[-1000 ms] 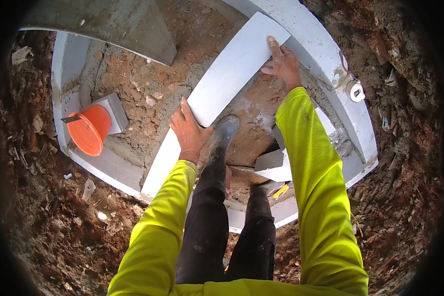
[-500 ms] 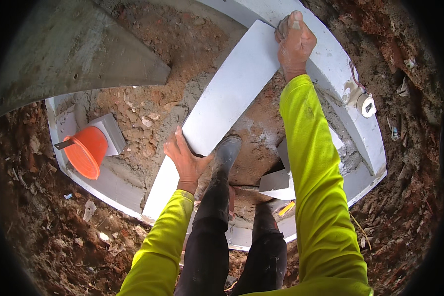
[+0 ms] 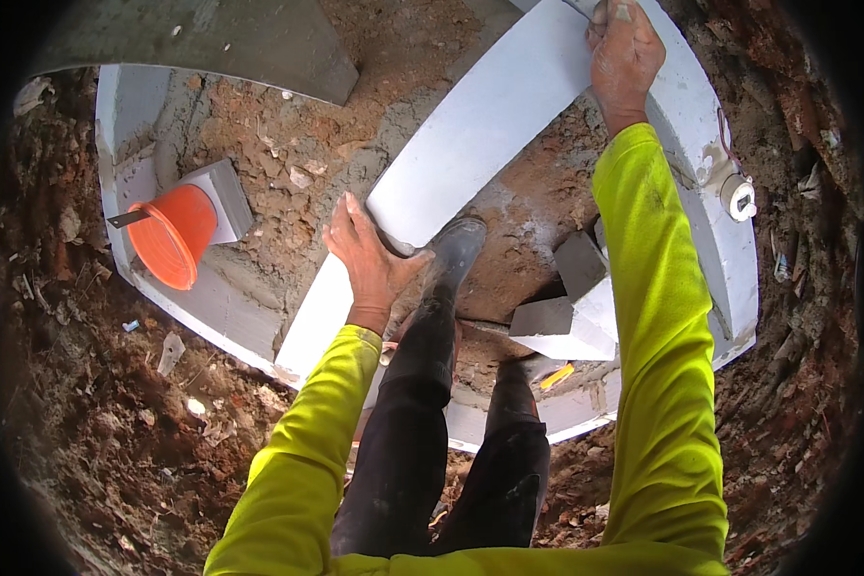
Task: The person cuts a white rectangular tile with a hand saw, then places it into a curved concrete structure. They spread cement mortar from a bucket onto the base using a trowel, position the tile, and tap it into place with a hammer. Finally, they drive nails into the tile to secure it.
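Observation:
A long white block (image 3: pixel 490 125) slants from the middle up to the far right between my two hands. My left hand (image 3: pixel 367 259) grips its near end, with the thumb across the end and the fingers along the left side. At the far end my right hand (image 3: pixel 626 58) is closed on the block beside the far right wall; its fingertips are hidden. Beneath my left hand a white wall strip (image 3: pixel 317 322) runs toward the near left. My boot (image 3: pixel 459 250) stands right by the block's near end.
White low walls (image 3: pixel 211 322) ring soil and wet mortar. An orange bucket (image 3: pixel 173 235) with a flat blade across its rim leans by a grey block (image 3: pixel 226 197) on the left. A large sheet (image 3: pixel 202 43) covers the far left. Cut blocks (image 3: pixel 566 326) and a yellow-handled tool (image 3: pixel 557 375) lie near my other boot.
The view has shifted, so most of the scene sits higher. The block and both hands appear slightly farther away and to the right, with the same grip.

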The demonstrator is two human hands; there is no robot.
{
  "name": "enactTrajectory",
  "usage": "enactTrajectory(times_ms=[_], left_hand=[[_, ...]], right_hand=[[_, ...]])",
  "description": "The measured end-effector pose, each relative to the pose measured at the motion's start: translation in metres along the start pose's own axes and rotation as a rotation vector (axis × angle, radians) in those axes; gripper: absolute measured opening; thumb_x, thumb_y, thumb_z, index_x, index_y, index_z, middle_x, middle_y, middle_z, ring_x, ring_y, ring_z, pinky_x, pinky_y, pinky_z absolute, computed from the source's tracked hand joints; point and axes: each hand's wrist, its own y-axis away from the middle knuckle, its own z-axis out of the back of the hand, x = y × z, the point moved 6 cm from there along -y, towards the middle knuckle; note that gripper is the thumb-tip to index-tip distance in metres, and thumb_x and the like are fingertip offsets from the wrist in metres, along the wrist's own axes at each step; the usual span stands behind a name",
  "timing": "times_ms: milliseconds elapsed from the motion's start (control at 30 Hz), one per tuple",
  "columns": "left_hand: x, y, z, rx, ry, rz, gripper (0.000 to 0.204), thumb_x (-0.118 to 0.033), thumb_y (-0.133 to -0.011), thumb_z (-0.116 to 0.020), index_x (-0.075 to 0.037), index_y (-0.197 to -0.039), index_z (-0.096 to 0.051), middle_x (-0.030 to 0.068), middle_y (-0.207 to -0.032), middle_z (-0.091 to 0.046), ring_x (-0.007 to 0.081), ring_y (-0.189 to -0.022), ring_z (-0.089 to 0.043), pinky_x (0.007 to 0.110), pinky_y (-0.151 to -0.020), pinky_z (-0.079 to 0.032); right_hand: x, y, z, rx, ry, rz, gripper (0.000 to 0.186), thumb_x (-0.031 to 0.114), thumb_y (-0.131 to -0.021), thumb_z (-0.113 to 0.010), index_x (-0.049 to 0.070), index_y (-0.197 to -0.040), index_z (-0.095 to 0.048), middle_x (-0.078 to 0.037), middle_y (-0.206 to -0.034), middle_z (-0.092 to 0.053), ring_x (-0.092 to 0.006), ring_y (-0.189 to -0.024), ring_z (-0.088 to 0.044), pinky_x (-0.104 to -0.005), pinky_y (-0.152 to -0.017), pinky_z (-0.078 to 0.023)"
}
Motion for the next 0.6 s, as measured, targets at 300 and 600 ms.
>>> enactTrajectory(times_ms=[300, 600], left_hand=[[-0.009, 0.001, 0.003, -0.018, -0.076, 0.146, 0.143, -0.047, -0.048, -0.094, 0.004, -0.153, -0.012, 0.0257, -0.143, -0.037, 0.0398, -0.131, -0.038, 0.06, -0.112, -0.018], [0.01, -0.001, 0.001, -0.092, 0.088, 0.171, 0.136, -0.046, -0.048, -0.093, 0.001, -0.152, -0.021, 0.0177, -0.125, -0.051, 0.0346, -0.119, -0.046, 0.053, -0.108, -0.022]], right_hand=[[0.032, 0.062, -0.039, 0.316, 0.952, 0.451, 0.045, 0.037, -0.096, -0.064, 0.007, -0.128, -0.056, -0.013, -0.129, -0.054, -0.0277, -0.122, -0.049, -0.0438, -0.104, -0.037], [0.008, 0.072, -0.081, 0.677, 1.384, 0.536, 0.084, 0.069, -0.084, -0.062, 0.019, -0.148, -0.041, -0.016, -0.155, -0.031, -0.041, -0.146, -0.019, -0.0657, -0.114, -0.015]])
